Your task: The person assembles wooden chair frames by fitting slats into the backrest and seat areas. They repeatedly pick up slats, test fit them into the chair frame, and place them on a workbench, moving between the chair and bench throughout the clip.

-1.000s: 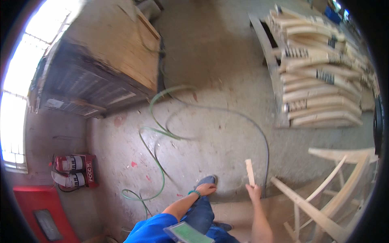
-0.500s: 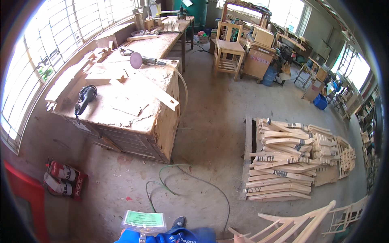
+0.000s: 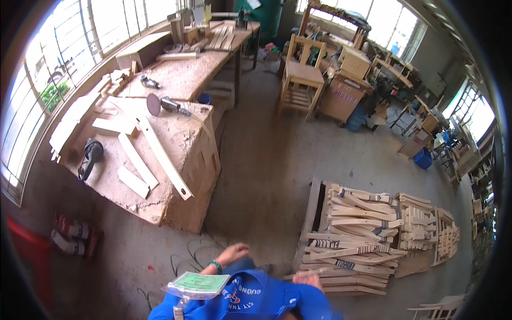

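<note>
My left hand (image 3: 233, 254), with a beaded bracelet at the wrist, reaches out in front of my blue shirt (image 3: 256, 296). Its fingers are loosely bent and appear to hold nothing. To its right, my right hand (image 3: 309, 279) is low beside the shirt and blurred. It overlaps the near left edge of a stack of pale curved wooden parts (image 3: 362, 213) in the picture; contact cannot be made out. A thin pale edge shows by its fingers, too smeared to name. A green badge (image 3: 198, 284) hangs at my chest.
A worn workbench (image 3: 181, 144) at left carries a disc sander (image 3: 168, 104), a black power tool (image 3: 93, 154) and wooden strips (image 3: 160, 154). A hose (image 3: 194, 256) lies on the floor. Fire extinguishers (image 3: 72, 234) stand at lower left, a wooden chair (image 3: 303, 74) farther back.
The view has shifted and tilted. My left hand has come into view, and my right hand appears higher. The large slatted wooden frame at lower right has gone out of view.
</note>
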A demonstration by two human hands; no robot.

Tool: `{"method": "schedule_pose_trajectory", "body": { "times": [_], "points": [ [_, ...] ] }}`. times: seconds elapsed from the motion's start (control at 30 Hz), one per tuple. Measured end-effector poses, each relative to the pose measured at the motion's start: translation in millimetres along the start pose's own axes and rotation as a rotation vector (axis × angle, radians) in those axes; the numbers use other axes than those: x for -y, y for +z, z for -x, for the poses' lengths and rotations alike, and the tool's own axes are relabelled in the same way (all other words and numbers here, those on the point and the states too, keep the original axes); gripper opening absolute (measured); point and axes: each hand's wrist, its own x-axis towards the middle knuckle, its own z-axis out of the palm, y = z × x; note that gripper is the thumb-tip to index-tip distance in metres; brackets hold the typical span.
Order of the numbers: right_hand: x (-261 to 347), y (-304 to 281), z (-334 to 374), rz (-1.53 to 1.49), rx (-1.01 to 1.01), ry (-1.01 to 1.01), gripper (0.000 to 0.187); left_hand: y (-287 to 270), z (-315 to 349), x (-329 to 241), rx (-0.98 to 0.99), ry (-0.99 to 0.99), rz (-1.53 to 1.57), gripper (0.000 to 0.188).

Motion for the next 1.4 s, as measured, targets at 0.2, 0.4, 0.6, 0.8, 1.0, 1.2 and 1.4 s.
{"method": "schedule_pose_trajectory", "body": {
  "times": [0.2, 0.4, 0.6, 0.8, 1.0, 1.2, 1.4],
  "points": [
    [180, 131, -106, 0.563, 0.374, -0.063, 0.034, -51, -53, -74, -0.28, -0.064, 0.191, 0.036],
    [299, 252, -195, 0.344, 0.459, -0.276, 0.071, -113, -156, -123, -0.376, -0.133, 0.446, 0.037],
    [410, 301, -286, 0.644, 0.067, -0.233, 0.032, -208, -304, -196, -0.368, -0.008, 0.255, 0.038],
    [478, 352, -357, 0.906, -0.072, -0.529, 0.036, -300, -446, -263, -0.444, 0.102, 0.199, 0.035],
    [592, 428, -464, 0.881, -0.087, -0.643, 0.035, -408, -580, -326, -0.704, 0.164, 0.082, 0.028],
    [751, 565, -598, 0.926, 0.102, -0.671, 0.03, -533, -662, -382, -1.096, 0.26, -0.035, 0.019],
    [823, 733, -692, 0.897, 0.267, -0.655, 0.027, -649, -714, -395, -1.352, 0.176, -0.074, 0.017]
  ]
}}
